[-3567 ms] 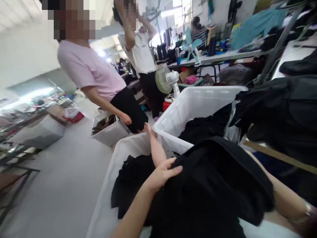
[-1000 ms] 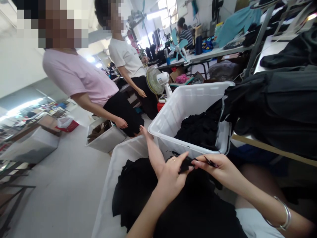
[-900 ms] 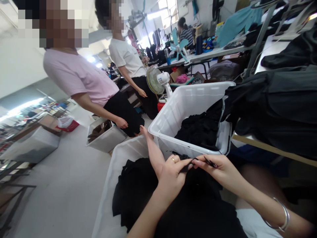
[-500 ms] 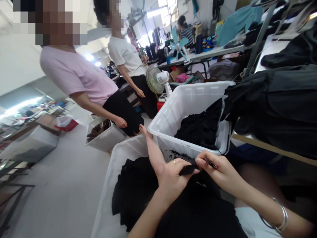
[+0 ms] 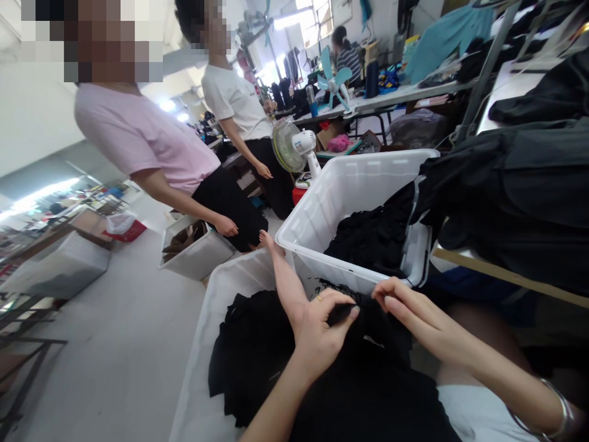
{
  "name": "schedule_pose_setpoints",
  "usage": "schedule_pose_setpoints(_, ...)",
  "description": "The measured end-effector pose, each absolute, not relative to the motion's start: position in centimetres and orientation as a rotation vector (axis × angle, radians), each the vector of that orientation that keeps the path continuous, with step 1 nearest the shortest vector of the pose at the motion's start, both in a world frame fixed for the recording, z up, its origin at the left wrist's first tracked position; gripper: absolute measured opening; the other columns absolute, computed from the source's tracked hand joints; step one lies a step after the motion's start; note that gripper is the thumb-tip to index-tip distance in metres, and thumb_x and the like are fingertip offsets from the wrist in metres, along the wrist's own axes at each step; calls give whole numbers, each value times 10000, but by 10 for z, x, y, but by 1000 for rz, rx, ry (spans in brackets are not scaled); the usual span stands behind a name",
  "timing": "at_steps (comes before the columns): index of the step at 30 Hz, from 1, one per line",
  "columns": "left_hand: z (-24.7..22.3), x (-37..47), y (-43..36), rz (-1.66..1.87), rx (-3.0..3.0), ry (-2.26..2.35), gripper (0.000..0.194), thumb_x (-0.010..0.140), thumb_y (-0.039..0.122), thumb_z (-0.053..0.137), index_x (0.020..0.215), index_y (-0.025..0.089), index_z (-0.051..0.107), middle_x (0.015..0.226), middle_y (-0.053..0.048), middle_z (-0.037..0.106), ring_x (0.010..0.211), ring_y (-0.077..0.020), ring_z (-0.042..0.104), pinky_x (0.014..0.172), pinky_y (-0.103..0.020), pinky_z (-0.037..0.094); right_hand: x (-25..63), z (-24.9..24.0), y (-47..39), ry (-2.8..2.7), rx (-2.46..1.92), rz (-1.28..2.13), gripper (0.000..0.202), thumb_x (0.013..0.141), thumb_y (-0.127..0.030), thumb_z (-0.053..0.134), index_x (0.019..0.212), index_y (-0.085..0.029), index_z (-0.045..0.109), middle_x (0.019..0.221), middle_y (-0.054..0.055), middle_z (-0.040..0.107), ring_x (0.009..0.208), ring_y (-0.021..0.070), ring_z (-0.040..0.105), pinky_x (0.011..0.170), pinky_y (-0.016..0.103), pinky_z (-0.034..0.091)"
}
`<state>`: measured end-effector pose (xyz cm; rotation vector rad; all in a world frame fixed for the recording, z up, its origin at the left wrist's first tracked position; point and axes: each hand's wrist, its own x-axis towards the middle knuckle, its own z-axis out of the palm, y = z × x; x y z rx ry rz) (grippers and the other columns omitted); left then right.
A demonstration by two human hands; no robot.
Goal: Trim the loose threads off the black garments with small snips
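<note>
A black garment (image 5: 368, 393) lies across my lap. My left hand (image 5: 319, 328), with a ring on one finger, pinches a fold of that black cloth near its top edge. My right hand (image 5: 407, 310) is just to the right of it, fingers curled at the same edge; what it holds is hidden by the fingers. A bracelet sits on my right wrist. Below my left arm a white bin (image 5: 209, 374) holds more black fabric (image 5: 251, 350).
A second white bin (image 5: 363, 178) with black cloth stands ahead, black garments (image 5: 519, 190) draped to its right. A person in a pink shirt (image 5: 147, 144) and a person in a white shirt (image 5: 237, 101) stand on the left. A small fan (image 5: 294, 147) and a smaller bin (image 5: 197, 248) are on the floor.
Over the last seconds the garment dropped from a raised bundle onto my lap. Both hands came together at its edge; my right hand's fingers have now curled over, hiding the small dark tool it held.
</note>
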<state>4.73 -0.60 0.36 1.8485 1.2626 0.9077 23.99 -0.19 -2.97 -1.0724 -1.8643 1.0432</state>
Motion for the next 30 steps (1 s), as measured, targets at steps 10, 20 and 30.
schedule_pose_setpoints(10, 3, 49, -9, 970, 1736, 1158, 85, 771, 236, 623, 799, 162, 654, 844, -50, 672, 776, -142, 614, 741, -250, 489, 225, -28, -8, -1872, -977, 886, 119, 899, -263, 480, 938, -195, 569, 804, 33, 655, 690, 156, 617, 589, 240, 456)
schedule_pose_setpoints(20, 1, 42, -12, 1002, 1647, 1236, 95, 755, 236, 643, 780, 148, 668, 826, -41, 664, 771, -124, 606, 759, -225, 474, 231, -32, -7, -1824, -968, 829, 111, 888, -240, 492, 904, -198, 594, 740, 10, 650, 637, 137, 608, 541, 218, 451)
schedule_pose_setpoints(30, 2, 38, -12, 964, 1551, 1165, 113, 735, 236, 663, 750, 125, 680, 779, -43, 651, 740, -119, 597, 717, -212, 467, 218, -28, -6, -1936, -860, 717, 92, 868, -198, 521, 942, -171, 569, 784, 36, 659, 661, 132, 625, 567, 208, 473)
